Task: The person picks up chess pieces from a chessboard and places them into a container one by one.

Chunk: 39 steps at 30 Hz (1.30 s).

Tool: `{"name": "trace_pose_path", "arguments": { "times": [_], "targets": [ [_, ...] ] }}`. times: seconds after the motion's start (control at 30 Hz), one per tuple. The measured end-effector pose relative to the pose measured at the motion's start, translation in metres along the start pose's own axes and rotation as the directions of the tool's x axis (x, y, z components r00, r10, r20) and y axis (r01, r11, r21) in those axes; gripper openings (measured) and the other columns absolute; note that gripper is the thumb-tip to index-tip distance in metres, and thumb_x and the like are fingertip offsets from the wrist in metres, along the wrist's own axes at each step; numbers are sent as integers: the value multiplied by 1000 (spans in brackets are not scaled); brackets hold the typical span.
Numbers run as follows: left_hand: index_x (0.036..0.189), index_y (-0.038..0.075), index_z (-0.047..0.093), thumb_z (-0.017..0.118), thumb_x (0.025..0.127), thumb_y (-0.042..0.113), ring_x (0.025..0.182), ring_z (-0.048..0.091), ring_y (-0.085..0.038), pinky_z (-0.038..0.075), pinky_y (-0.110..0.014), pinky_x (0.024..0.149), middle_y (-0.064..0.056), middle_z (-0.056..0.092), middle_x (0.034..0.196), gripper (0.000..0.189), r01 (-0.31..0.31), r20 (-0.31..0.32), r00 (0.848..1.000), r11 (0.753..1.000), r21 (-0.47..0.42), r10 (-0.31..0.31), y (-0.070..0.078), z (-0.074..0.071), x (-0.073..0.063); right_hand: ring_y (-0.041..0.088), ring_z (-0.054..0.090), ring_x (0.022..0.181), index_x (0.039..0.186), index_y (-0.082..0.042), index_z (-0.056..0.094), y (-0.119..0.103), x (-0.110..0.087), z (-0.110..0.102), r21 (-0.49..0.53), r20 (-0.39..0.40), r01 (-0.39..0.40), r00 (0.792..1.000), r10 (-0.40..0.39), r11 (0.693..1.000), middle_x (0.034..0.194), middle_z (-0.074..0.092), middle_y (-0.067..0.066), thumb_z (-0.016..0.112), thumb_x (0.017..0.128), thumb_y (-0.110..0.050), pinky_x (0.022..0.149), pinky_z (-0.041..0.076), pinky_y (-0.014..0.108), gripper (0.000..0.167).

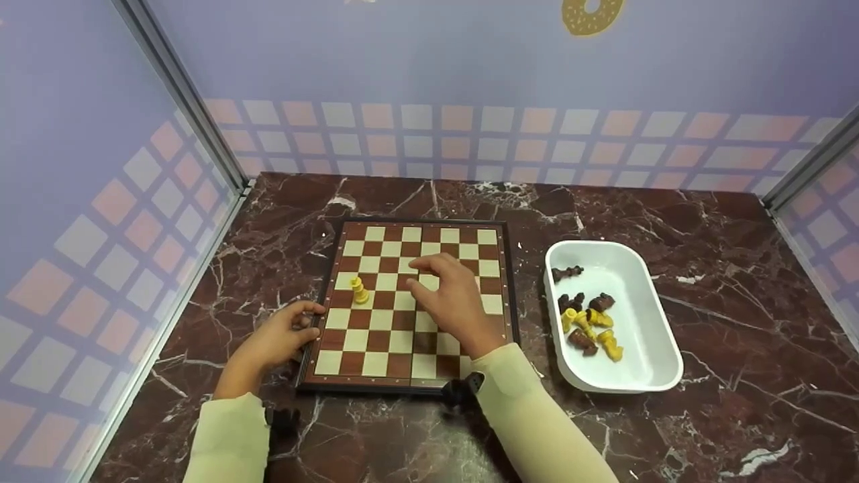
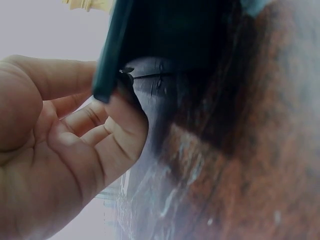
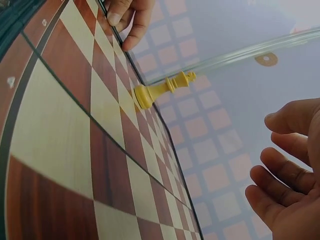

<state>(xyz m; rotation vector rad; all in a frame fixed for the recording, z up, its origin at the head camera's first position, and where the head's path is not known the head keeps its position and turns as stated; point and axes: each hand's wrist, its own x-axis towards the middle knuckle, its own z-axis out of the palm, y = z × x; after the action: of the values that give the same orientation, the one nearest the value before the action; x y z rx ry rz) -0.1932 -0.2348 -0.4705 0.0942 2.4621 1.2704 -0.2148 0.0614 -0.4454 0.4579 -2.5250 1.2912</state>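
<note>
A brown-and-cream chessboard [image 1: 377,341] lies on the marble table. My left hand [image 1: 280,337] grips its left edge, thumb on one side and fingers curled under the rim; in the left wrist view the board's dark edge [image 2: 111,55] sits between them. One yellow chess king [image 1: 360,291] stands upright toward the board's left side. Over the board's middle hovers my right hand [image 1: 451,295], fingers loosely bent with nothing between them. The right wrist view shows that hand [image 3: 290,175] apart from the king [image 3: 162,90].
Right of the board stands a white plastic tub [image 1: 647,302]. Several yellow pieces [image 1: 609,345] and dark brown pieces [image 1: 582,341] lie jumbled along its left side. Patterned panels [image 1: 470,141] wall the table at the back and both sides.
</note>
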Motion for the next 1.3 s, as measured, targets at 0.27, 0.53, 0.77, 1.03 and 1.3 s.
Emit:
{"name": "trace_pose_path", "arguments": {
  "times": [0.27, 0.53, 0.77, 1.03, 1.3],
  "targets": [
    [133, 5, 49, 55, 98, 6, 68, 47, -18, 43, -31, 57, -10, 47, 99, 36, 10, -6, 1000, 1000, 12, -10, 0, 0, 0, 22, 62, 107, 114, -13, 69, -5, 2, 9, 11, 52, -22, 998, 21, 1000, 112, 66, 3, 68, 90, -25, 93, 50, 40, 26],
    [132, 4, 50, 56, 97, 6, 74, 50, -18, 48, -33, 61, -9, 46, 99, 36, 0, -6, 1000, 1000, -2, 0, -1, 1, -1, 26, 62, 108, 117, -12, 67, -4, 5, 18, 26, 103, -29, 994, 26, 999, 114, 64, 4, 67, 92, -25, 92, 50, 41, 28],
    [133, 5, 49, 54, 98, 6, 68, 45, -16, 42, -30, 57, -9, 45, 98, 36, -3, 1, 1000, 1000, -1, 3, -1, 0, -2, 20, 62, 111, 118, -14, 67, -4, 6, 27, 80, 151, -86, 986, 73, 993, 117, 63, 3, 67, 91, -24, 94, 51, 37, 28],
    [131, 4, 51, 56, 97, 6, 71, 45, -16, 41, -30, 58, -9, 46, 96, 35, -17, -13, 1000, 1000, 16, 17, -1, -1, -2, 17, 62, 109, 118, -17, 67, -9, 12, 38, 87, 193, -111, 977, 93, 990, 117, 65, 0, 67, 91, -27, 93, 51, 35, 29],
    [132, 4, 51, 56, 97, 6, 67, 44, -14, 41, -28, 56, -8, 45, 96, 36, -15, -16, 1000, 1000, 7, 16, 0, 0, -3, 22, 63, 108, 118, -16, 67, -9, 12, 49, 110, 231, -143, 966, 115, 984, 116, 65, 1, 68, 91, -27, 92, 51, 34, 29]
  ]
}}
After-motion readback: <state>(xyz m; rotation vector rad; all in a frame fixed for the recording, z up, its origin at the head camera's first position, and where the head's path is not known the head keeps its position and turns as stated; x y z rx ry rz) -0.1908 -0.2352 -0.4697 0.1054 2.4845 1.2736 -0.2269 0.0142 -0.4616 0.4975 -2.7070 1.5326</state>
